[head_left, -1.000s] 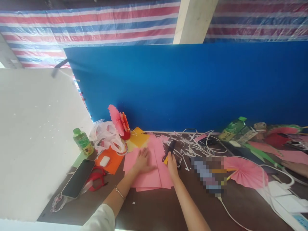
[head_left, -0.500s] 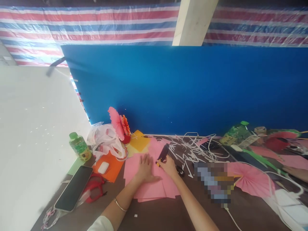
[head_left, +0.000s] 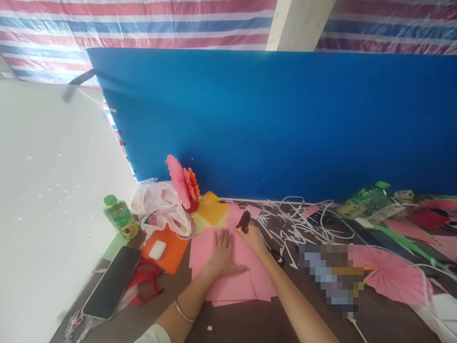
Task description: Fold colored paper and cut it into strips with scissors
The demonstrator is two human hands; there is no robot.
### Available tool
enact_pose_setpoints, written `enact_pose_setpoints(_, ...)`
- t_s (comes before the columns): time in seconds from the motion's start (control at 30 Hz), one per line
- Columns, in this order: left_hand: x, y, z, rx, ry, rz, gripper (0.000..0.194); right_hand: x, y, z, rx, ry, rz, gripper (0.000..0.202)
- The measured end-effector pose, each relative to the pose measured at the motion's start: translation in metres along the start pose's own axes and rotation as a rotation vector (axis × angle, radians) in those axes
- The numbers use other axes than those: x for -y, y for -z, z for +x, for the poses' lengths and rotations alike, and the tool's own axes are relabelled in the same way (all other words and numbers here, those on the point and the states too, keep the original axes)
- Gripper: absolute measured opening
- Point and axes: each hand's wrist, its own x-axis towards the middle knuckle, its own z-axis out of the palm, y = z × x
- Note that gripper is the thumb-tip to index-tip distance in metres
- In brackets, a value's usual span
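Note:
Pink paper sheets (head_left: 231, 288) lie in a loose stack on the brown table in front of me. My left hand (head_left: 223, 255) rests flat on the stack, fingers spread, thumb pointing right. A silver bangle (head_left: 183, 312) is on that wrist. At the upper right part of the sheets, my right hand (head_left: 253, 238) is closed around a black tool with yellow parts, which looks like a utility knife (head_left: 244, 220). Its working end, close to the paper, is too small to make out. Just right of that hand lies a pair of black-handled scissors (head_left: 276, 257), partly hidden by my forearm.
On the left are a phone (head_left: 112, 282), red scissors (head_left: 146, 283), a white case (head_left: 157, 249) on orange paper, a bottle (head_left: 121, 218) and a plastic bag (head_left: 157, 205). White strips (head_left: 285, 224) and a pink paper fan (head_left: 396, 276) lie right. A blue panel (head_left: 250, 124) stands behind.
The view has tilted down and shifted slightly left. My right hand has turned the black tool, which now shows shorter and more end-on. My left hand stays flat on the pink paper.

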Motion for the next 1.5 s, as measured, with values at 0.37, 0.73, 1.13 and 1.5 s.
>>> enact_pose_setpoints(0.37, 0.004, -0.01, 0.004, -0.012, 0.021, 0.002, 0.108, 0.004, 0.006, 0.009, 0.026, -0.096, 0.143, 0.018)
enact_pose_setpoints(0.73, 0.003, -0.001, -0.001, -0.002, 0.008, -0.001, 0.108, 0.019, 0.014, 0.024, 0.28, -0.073, 0.035, 0.009)
enact_pose_setpoints(1.13, 0.004, -0.004, 0.001, -0.009, 0.009, 0.051, 0.107, 0.014, 0.016, 0.034, 0.318, -0.078, -0.004, 0.007)
enact_pose_setpoints(1.5, 0.004, -0.006, 0.001, -0.008, 0.026, 0.083, 0.106, 0.021, 0.018, 0.03, 0.337, -0.069, -0.009, 0.009)
